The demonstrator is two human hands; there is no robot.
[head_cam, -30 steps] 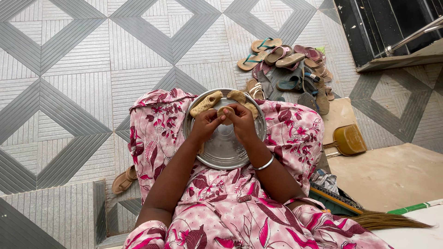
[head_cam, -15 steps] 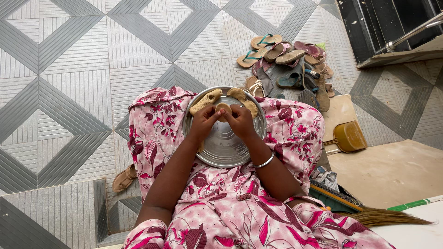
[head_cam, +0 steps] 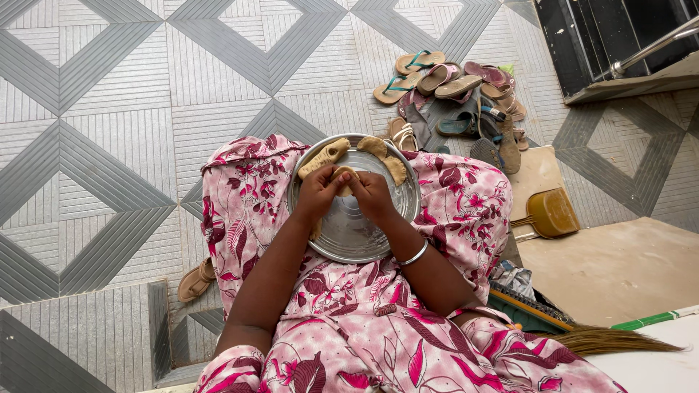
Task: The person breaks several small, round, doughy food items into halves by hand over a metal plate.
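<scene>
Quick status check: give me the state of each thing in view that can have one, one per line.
Left hand: pinching the small tan dough piece.
Right hand: pinching the same piece from the other side.
Small tan dough piece: held between both hands above the tray.
Round silver metal tray: resting on the lap, mostly bare.
Shaped tan dough pieces: lying along the tray's far rim.
Brown plastic dustpan: lying on the floor.

grey patterned tile floor [head_cam: 116,109] carries a heap of sandals [head_cam: 459,94] and a dustpan [head_cam: 550,215].
</scene>
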